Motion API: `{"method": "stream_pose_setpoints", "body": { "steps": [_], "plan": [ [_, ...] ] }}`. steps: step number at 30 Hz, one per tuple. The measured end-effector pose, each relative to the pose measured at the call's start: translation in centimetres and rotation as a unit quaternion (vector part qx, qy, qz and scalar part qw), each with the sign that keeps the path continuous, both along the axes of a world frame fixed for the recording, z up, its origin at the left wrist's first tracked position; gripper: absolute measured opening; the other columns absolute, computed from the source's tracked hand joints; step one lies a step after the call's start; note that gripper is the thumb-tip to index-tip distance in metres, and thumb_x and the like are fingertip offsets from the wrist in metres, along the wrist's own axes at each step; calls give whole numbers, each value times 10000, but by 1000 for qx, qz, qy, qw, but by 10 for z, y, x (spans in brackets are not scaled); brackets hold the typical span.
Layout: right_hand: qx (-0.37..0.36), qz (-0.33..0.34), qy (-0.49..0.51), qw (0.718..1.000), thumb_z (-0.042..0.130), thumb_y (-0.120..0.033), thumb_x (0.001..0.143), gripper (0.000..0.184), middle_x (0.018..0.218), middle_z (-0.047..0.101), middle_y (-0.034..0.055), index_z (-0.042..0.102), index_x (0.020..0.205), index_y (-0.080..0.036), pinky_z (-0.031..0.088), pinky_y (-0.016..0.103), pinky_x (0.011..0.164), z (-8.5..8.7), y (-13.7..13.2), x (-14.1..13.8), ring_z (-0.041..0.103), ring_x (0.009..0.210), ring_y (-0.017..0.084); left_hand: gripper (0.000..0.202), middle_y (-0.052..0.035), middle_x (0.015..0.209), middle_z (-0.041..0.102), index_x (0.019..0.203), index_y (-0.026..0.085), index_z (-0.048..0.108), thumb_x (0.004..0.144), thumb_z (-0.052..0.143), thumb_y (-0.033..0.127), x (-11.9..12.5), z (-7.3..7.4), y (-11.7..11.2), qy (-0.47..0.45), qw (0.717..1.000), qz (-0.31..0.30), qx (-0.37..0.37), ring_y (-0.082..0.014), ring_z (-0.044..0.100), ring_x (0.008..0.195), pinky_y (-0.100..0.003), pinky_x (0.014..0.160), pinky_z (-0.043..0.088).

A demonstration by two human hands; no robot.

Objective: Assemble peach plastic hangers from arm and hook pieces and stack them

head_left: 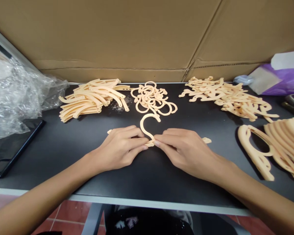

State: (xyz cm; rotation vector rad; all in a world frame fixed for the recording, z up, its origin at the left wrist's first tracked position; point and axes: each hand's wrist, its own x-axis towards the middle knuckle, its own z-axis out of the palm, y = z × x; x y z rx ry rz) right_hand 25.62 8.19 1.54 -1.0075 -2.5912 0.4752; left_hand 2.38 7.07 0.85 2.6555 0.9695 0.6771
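Both my hands meet around the middle of a peach-coloured plastic hanger (142, 125), whose hook curves up and away from me. My left hand (124, 145) pinches the hanger just left of the hook's base. On the other side of that joint, my right hand (183, 150) grips it between thumb and forefinger. The tips of the hanger's arms poke out beyond each hand; the rest of the arms is hidden under my fingers. Behind the hanger lies a heap of loose hooks (153, 98).
Straight arm pieces (93, 98) are piled at the back left, notched arm pieces (225, 96) at the back right. Hangers (286, 143) stack at the right. Clear plastic wrap (17, 94) covers a dark flat device (19, 147) at the left. Cardboard (117, 36) walls the back; a purple packet (276, 78) sits far right.
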Motion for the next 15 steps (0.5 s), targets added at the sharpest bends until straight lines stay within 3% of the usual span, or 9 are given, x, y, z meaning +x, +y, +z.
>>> {"method": "stream_pose_setpoints", "body": {
  "steps": [15],
  "plan": [
    [122, 18, -33, 992, 397, -102, 967, 290, 715, 593, 45, 684, 995, -124, 359, 327, 630, -1, -4, -3, 450, 636, 170, 196, -53, 969, 725, 1014, 187, 743, 996, 554, 237, 0, -2, -1, -6, 999, 40, 24, -164, 639, 830, -292, 702, 494]
  ]
}}
